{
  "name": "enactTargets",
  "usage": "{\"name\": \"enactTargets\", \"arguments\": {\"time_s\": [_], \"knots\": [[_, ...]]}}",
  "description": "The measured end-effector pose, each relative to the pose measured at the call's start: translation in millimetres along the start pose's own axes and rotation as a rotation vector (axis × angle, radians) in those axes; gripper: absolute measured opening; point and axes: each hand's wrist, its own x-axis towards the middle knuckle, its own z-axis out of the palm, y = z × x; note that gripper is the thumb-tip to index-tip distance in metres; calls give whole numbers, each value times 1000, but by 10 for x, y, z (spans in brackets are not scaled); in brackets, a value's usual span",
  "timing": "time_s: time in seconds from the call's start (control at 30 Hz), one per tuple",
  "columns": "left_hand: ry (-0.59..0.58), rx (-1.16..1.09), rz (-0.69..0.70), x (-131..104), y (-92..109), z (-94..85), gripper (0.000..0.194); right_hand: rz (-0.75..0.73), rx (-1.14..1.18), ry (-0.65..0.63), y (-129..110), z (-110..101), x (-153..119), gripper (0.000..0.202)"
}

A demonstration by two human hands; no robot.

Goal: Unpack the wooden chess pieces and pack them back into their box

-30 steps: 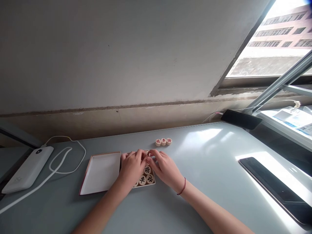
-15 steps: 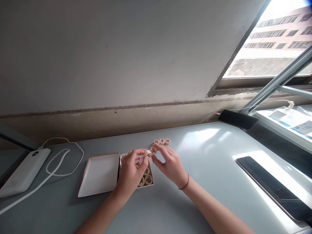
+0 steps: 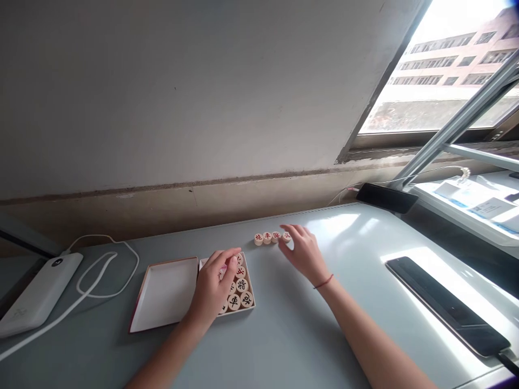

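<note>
My left hand (image 3: 213, 286) is over the left part of an open box (image 3: 254, 306) of round wooden pieces. Its thumb and index finger are slightly apart, with no piece visible between them. Black and red characters mark the pieces in the box, such as a black-marked one (image 3: 242, 285). Behind the box, a red-marked piece (image 3: 258, 237) begins a short row on the table. At the row's right end, my right hand (image 3: 306, 254) has thumb and fingers spread beside another red-marked piece (image 3: 287, 236), which rests on the table.
Left of the box lies an empty white lid (image 3: 166, 294). A white power bank (image 3: 40, 289) with a looped white cable (image 3: 97, 275) is at the far left. On the right are a phone (image 3: 446, 305), another dark device (image 3: 387, 198) and a metal frame (image 3: 454, 119).
The piece from my left hand is no longer there. My right hand has moved right, and the red-marked piece in front of the row now stands at its right end.
</note>
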Motion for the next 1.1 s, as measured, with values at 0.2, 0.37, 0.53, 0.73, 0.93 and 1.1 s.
{"name": "enactTargets", "arguments": {"time_s": [0.2,0.37,0.53,0.73,0.93,1.1], "knots": [[-19,11,-28,-35,28,23,25,-497,381,-109,-813,-142,-174,33],[-32,42,-37,-68,38,26,28,-450,403,-12,-716,-88,-162,18],[-9,63,-37,-74,51,0,28,48,187,127,-52,-36,28,18],[-27,66,-4,-76,19,-2,26,172,14,-61,342,83,40,15],[-28,110,20,-78,29,-28,24,165,-46,-90,331,128,4,10],[-4,207,71,-30,-16,-87,24,152,-88,-39,313,143,8,13]]}}
